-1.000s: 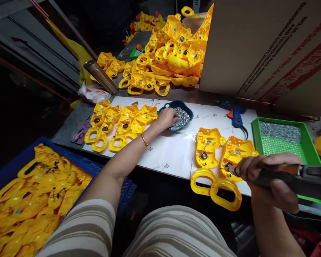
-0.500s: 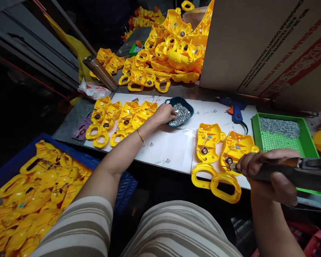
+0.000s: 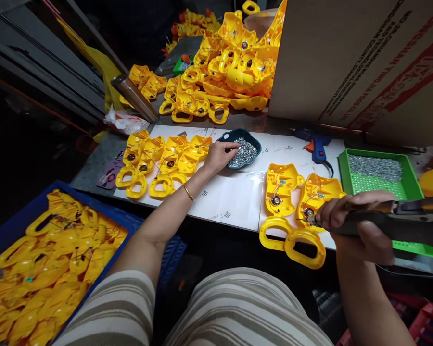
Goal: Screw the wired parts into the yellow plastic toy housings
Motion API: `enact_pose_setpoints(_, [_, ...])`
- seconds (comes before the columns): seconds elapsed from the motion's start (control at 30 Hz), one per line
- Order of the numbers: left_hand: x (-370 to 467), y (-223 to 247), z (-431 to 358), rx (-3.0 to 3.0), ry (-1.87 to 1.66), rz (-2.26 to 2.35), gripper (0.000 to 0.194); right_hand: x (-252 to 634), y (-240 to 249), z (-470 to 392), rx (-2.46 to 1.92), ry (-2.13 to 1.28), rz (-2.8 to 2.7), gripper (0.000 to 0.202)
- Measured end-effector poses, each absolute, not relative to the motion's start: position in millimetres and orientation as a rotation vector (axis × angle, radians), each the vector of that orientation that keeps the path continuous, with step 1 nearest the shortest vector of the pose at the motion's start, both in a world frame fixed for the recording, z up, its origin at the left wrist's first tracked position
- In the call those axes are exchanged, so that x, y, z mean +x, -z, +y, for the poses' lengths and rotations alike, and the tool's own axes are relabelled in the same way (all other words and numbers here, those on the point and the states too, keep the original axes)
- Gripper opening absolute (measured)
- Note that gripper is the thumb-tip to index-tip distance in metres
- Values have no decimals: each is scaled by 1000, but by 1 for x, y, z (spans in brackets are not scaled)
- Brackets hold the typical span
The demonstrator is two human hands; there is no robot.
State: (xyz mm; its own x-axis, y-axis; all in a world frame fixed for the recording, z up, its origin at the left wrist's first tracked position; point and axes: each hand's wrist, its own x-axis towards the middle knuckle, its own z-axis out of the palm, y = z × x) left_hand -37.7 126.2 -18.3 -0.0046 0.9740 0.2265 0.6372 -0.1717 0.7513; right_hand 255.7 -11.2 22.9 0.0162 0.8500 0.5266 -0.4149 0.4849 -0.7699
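My left hand (image 3: 222, 156) is over the near left side of a dark teal bowl (image 3: 257, 144), thumb and forefinger pinched together. Small shiny metal pieces (image 3: 243, 153) fill the bowl; whatever the fingertips hold is too small to make out. An electric screwdriver (image 3: 411, 222) lies in my right hand (image 3: 361, 223), its thin bit pointing left. The bit's tip is over a yellow plastic shell half (image 3: 315, 190) with wires and a round speaker inside. Beside it lies another such shell half (image 3: 281, 182); the loop handles of both hang over the table's front edge.
More open yellow shells (image 3: 173, 156) lie on the white board's left. A blue crate (image 3: 130, 228) of shells stands lower left. Behind are a shell pile (image 3: 238, 72), a steel flask (image 3: 135, 98) and a carton (image 3: 332, 62). A blue glue gun (image 3: 317, 146) and green screw tray (image 3: 377, 190) are at right.
My left hand has drawn back slightly left, its pinched fingers lifting from the metal pieces. My right hand and the screwdriver have barely moved, shifting slightly left in view.
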Motion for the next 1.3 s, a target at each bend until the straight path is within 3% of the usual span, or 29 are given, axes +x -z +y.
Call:
enact_pose_setpoints(0.27, [0,10,63,1662,-1176,1307,19,244,-35,-9,-432,-1019,-1138,23])
enact_pose_setpoints(0.53, [44,26,-21,1499,-1008,1091,21,224,-57,-10,-356,-958,-1176,18])
enact_pose_setpoints(0.97, [53,30,-34,1435,-927,1106,22,221,-41,-6,-322,-967,-1218,20])
enact_pose_setpoints(1.17, [54,38,-33,1417,-919,1090,47,225,-36,-4,-382,-966,-1250,20])
enact_pose_setpoints(1.3, [54,38,-32,1638,-959,1096,28,223,-36,-6,-438,-945,-1238,23])
